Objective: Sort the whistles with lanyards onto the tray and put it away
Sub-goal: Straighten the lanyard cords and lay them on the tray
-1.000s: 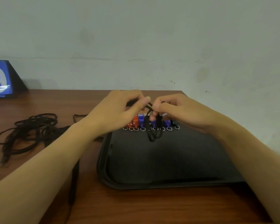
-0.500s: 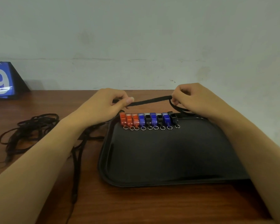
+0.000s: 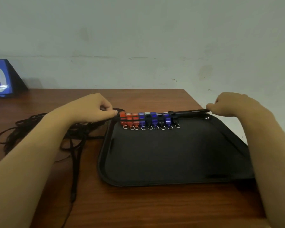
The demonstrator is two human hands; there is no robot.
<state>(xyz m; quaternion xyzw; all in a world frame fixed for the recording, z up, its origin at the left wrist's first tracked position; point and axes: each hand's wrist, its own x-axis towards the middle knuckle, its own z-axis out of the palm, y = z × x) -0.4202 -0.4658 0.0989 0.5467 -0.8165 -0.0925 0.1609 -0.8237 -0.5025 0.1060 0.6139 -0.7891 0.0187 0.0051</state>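
I see both hands pinching 1 black lanyard [image 3: 190,111], left hand [image 3: 95,108], right hand [image 3: 232,105], stretched lengthwise behind the whistle row [image 3: 149,120] on the tray [image 3: 171,182].

A brown wooden table [image 3: 138,209] with a visible grain fills the lower part of the frame, its far edge running across the middle and its right corner cut off toward the centre right. At the far left, a dark triangular stand with a blue face and a large white numeral 9 [image 3: 0,79] sits on the tabletop against the wall. Behind both, a pale grey-green painted wall [image 3: 146,38] takes up the upper half, marked with faint smudges and a thin horizontal crack line.
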